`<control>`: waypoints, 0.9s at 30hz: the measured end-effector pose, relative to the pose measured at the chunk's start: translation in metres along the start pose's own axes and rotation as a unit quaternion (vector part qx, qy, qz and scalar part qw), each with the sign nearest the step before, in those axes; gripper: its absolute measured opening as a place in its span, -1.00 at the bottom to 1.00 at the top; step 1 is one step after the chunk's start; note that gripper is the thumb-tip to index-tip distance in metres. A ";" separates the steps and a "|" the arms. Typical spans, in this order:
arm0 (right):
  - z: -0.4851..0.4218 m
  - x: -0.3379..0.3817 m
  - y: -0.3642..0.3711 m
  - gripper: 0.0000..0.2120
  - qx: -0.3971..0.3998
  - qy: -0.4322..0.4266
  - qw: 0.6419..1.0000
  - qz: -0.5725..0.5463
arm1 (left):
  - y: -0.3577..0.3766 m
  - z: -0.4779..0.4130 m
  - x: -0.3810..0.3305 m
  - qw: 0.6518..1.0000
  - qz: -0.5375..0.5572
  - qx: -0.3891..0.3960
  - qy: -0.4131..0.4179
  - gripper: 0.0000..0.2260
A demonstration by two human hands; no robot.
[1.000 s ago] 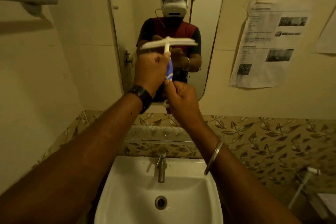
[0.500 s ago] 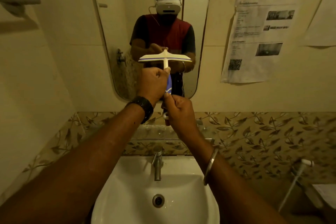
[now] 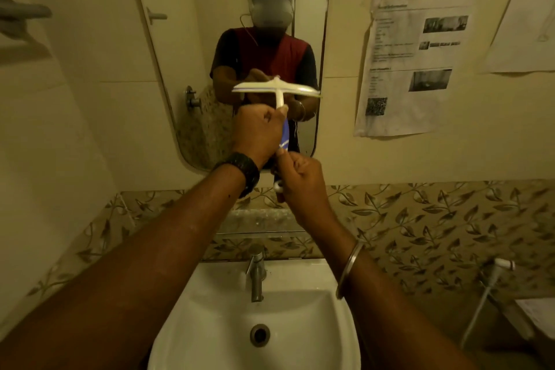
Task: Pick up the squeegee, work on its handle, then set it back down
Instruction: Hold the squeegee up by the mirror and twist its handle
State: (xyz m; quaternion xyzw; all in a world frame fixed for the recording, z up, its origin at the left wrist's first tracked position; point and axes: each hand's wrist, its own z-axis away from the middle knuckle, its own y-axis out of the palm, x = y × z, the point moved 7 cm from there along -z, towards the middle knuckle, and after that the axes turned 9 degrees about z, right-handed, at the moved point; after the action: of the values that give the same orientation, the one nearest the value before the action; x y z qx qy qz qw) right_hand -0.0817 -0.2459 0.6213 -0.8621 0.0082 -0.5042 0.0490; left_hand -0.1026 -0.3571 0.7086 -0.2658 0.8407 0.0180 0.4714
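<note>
White plastic T-shaped squeegee [image 3: 277, 90] with a blue-wrapped handle, held upright in the air above the white ceramic sink [image 3: 327, 336] and in front of the rounded wall mirror [image 3: 186, 69], blade uppermost and roughly level. Left hand [image 3: 258, 135], wearing a black wrist strap, closed in a fist around the upper handle just under the blade. Right hand [image 3: 300, 177], with a metal bangle on its forearm, fingers curled and pinching the lower end of the handle. Steel tap [image 3: 256, 276] stands below both hands
</note>
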 end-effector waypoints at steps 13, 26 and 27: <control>-0.017 0.020 -0.030 -0.57 -0.040 -0.028 0.999 0.002 | 0.022 -0.014 -0.030 1.000 0.003 0.016 0.012 -0.67; 0.007 0.004 -0.028 -0.57 -0.041 -0.006 0.999 -0.020 | 0.026 0.007 -0.017 0.999 -0.014 0.030 0.009 -0.61; 0.000 0.011 -0.032 -0.56 -0.047 -0.016 0.999 -0.022 | 0.027 0.000 -0.027 0.999 -0.016 0.028 0.017 -0.62</control>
State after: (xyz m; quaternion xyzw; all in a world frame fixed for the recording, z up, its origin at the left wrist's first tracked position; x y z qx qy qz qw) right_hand -0.0774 -0.2144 0.6336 -0.8712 0.0125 -0.4908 -0.0028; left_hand -0.1037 -0.3218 0.7244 -0.2661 0.8444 -0.0181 0.4645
